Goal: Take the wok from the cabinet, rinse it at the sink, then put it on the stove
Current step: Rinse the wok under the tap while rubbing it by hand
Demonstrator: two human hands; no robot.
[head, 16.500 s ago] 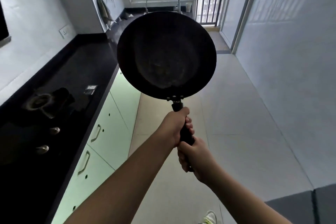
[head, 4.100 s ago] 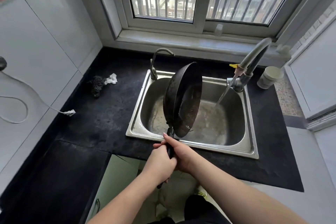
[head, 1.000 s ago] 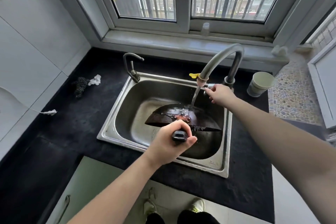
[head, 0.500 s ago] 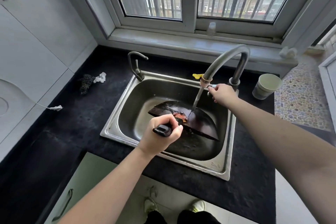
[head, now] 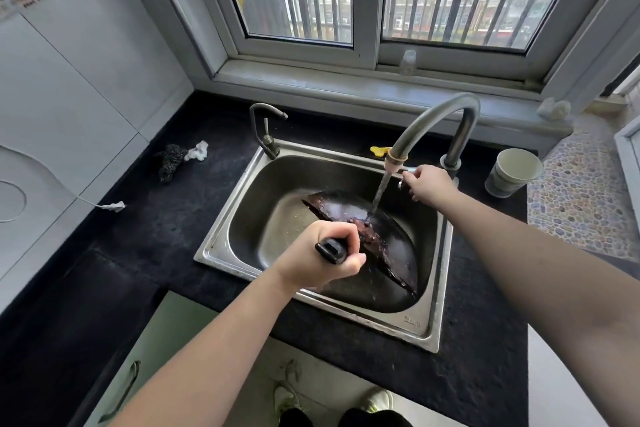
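Wok (head: 363,222), dark, round, rusty: left hand (head: 325,258) clamped on handle should tilt it under the stream; right hand (head: 427,185) grips tap lever.

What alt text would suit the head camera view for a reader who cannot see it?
A left hand holds a dark wok by its handle under running water in a steel sink, while the right hand grips the tap lever. A cup stands on the black counter.
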